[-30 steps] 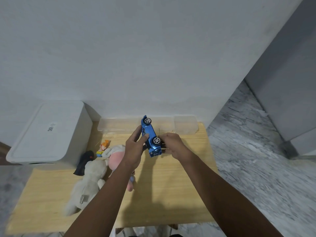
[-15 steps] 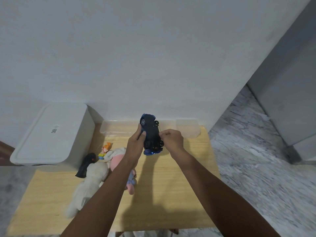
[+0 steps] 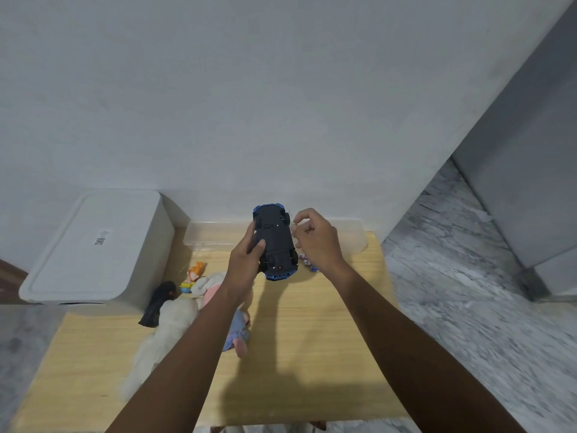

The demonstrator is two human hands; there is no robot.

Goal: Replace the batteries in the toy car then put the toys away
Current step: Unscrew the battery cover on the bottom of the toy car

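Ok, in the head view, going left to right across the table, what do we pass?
White storage bin → black toy → orange-haired figure → left hand → toy car, underside up → right hand.

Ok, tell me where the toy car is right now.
The toy car is mid-frame, underside up, held in the left hand above the table's far edge, right hand beside it.

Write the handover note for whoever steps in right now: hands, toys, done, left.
Left hand: grips the toy car, underside up, above the wooden table.
Right hand: beside the car, fingers pinched; whether it holds anything cannot be told.
Small batteries lie on the table under the right hand.
Plush toys lie left, by the white lidded bin.
Done: car flipped over.
Left: battery swap, storing toys.
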